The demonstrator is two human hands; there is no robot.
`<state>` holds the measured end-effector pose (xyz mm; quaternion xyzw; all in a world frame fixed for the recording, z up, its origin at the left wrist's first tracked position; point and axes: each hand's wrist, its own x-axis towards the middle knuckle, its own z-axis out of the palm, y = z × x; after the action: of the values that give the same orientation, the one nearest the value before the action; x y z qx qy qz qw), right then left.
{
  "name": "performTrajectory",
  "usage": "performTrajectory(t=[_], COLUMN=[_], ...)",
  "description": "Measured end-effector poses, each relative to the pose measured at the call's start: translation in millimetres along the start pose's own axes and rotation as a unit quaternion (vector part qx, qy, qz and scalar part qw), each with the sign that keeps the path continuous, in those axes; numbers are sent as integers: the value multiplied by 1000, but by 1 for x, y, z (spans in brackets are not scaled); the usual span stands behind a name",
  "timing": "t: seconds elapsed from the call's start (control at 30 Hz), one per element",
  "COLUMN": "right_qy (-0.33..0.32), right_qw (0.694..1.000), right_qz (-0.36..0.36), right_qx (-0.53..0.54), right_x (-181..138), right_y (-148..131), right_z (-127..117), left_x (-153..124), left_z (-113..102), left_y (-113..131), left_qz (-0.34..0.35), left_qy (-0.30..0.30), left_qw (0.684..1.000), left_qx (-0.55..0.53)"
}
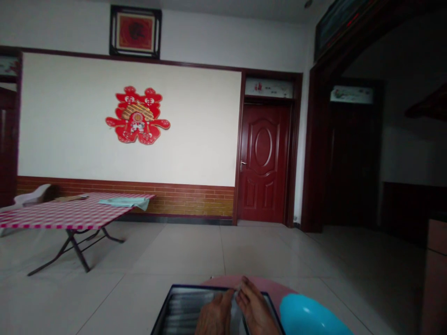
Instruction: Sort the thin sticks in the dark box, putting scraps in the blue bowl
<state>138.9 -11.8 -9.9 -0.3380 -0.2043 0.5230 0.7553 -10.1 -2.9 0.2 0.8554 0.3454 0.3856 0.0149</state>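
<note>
At the bottom edge of the view, my left hand (214, 316) and my right hand (254, 309) come together above a dark-rimmed rectangular tray (185, 309) with a ribbed grey surface. Between their fingertips is a small pale piece (237, 289), too small to identify. The hands cover the middle of the tray, and the bottom edge of the view cuts it off. Behind it lies a round pink object (230, 280). A bright blue plastic basin (309, 316) sits close to my right hand.
Far ahead, a folding table (66, 214) with a red-and-white checked cloth holds a folded teal cloth (125, 202). A white plastic chair (33, 195) stands behind it. Pale floor tiles stretch to a red door (263, 163).
</note>
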Motion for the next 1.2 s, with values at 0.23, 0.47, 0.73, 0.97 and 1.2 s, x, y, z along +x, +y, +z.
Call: performTrajectory(t=[0.23, 0.47, 0.73, 0.97, 1.2], right_qy=[-16, -20, -15, -71, -100], right_qw=[1000, 1000, 993, 985, 982], right_qz=[-7, -1, -3, -9, 8], right_qx=[-2, -11, -120, -159, -161], right_x=[-3, -11, -26, -20, -27], right_y=[-1, -2, -16, -19, -28], right_z=[4, 8, 21, 18, 22], left_x=[-2, -3, -8, -11, -14], left_z=[1, 7, 13, 22, 22], left_y=[-1, -4, -8, -15, -14], left_qz=[-1, -5, 6, 52, 3], left_qy=[-8, -10, 60, 162, 89], left_qw=[1000, 1000, 998, 985, 996], left_qx=[-2, 6, -10, -5, -27])
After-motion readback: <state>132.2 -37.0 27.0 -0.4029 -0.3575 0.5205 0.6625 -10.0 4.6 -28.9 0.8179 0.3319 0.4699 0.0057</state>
